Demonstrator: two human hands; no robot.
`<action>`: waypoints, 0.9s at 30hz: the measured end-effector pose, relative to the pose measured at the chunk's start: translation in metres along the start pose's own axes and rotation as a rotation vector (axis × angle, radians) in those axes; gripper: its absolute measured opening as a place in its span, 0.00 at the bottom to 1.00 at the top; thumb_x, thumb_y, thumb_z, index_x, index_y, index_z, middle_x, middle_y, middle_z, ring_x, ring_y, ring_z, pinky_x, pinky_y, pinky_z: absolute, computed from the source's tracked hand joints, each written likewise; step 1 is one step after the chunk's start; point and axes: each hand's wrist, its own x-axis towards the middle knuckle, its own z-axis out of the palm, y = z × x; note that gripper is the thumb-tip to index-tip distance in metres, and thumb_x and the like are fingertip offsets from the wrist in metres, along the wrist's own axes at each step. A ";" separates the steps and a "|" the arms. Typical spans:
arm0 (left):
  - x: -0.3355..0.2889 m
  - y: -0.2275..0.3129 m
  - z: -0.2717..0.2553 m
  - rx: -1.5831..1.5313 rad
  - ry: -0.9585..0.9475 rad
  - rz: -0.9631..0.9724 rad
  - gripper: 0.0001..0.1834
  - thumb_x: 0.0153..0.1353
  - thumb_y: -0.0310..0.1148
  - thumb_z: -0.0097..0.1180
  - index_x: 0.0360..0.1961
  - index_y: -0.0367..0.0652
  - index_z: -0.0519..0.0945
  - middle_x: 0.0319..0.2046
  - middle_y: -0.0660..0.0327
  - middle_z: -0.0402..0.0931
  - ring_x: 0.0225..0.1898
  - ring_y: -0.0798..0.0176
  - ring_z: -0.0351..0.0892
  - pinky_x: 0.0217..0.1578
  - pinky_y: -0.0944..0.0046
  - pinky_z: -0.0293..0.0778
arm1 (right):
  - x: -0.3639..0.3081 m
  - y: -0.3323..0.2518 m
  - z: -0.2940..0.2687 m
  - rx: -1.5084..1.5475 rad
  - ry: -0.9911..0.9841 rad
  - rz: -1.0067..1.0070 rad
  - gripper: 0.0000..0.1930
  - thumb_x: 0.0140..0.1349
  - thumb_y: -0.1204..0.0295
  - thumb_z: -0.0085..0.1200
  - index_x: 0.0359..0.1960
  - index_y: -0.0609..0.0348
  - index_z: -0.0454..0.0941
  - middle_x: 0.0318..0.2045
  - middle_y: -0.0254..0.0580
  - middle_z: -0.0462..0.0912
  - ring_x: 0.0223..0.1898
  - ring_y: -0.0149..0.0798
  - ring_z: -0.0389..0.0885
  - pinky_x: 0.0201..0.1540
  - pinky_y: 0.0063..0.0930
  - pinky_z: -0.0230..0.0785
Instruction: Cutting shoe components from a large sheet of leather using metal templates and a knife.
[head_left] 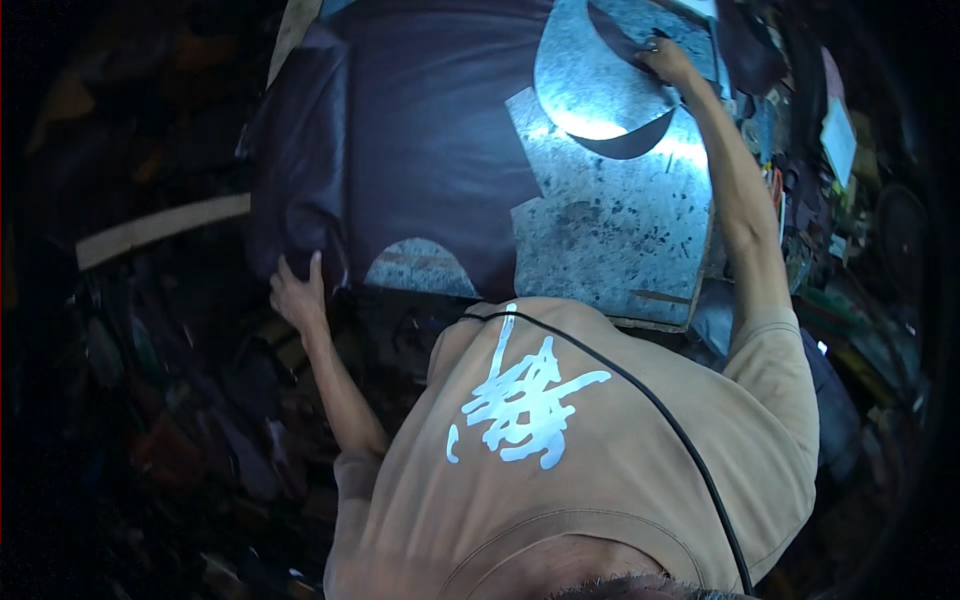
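Observation:
A large sheet of dark purple-brown leather (pixel 430 130) covers the left and middle of a worktable, with a curved notch in its near edge. My left hand (pixel 298 298) is at the sheet's near left corner, thumb and fingers apart, where the leather hangs in folds. At the far right, my right hand (pixel 668 62) is closed beside a dark strip of leather; what is in its fingers is too small to make out. Next to it lies a pale, round-edged, speckled piece (pixel 590 85), with a dark crescent (pixel 630 140) along its lower edge.
The worktable (pixel 610 250) has a spotted grey metal-like top and a wooden edge at the right. A pale wooden strip (pixel 165 228) juts out to the left. Tools and clutter crowd the right side. A black cable (pixel 640 385) runs across my shirt. The surroundings are dark.

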 end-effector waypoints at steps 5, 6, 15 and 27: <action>0.023 0.001 0.014 -0.285 -0.006 0.097 0.18 0.65 0.47 0.53 0.46 0.46 0.82 0.32 0.47 0.82 0.34 0.42 0.81 0.38 0.47 0.74 | 0.011 0.000 -0.011 0.005 -0.003 -0.061 0.17 0.59 0.58 0.58 0.38 0.59 0.76 0.17 0.42 0.75 0.18 0.38 0.75 0.20 0.38 0.65; 0.025 0.013 0.008 -0.314 -0.024 0.100 0.14 0.66 0.43 0.52 0.44 0.48 0.82 0.33 0.46 0.81 0.36 0.40 0.81 0.37 0.48 0.75 | 0.012 -0.001 -0.015 -0.031 0.055 -0.130 0.17 0.60 0.57 0.58 0.35 0.59 0.73 0.18 0.44 0.76 0.20 0.37 0.77 0.24 0.37 0.67; 0.019 0.114 -0.069 -0.789 -0.009 0.126 0.10 0.63 0.35 0.58 0.39 0.39 0.82 0.25 0.47 0.80 0.26 0.55 0.82 0.29 0.60 0.74 | 0.054 0.051 -0.051 -0.356 0.240 -0.120 0.21 0.61 0.56 0.50 0.50 0.57 0.76 0.43 0.59 0.81 0.49 0.59 0.78 0.50 0.46 0.69; -0.022 0.238 -0.053 -0.413 -0.119 0.817 0.20 0.57 0.37 0.60 0.50 0.41 0.77 0.51 0.47 0.73 0.56 0.43 0.70 0.53 0.48 0.67 | 0.045 0.064 -0.038 -0.337 0.390 -0.344 0.27 0.57 0.50 0.54 0.47 0.61 0.79 0.37 0.60 0.82 0.40 0.58 0.81 0.44 0.46 0.72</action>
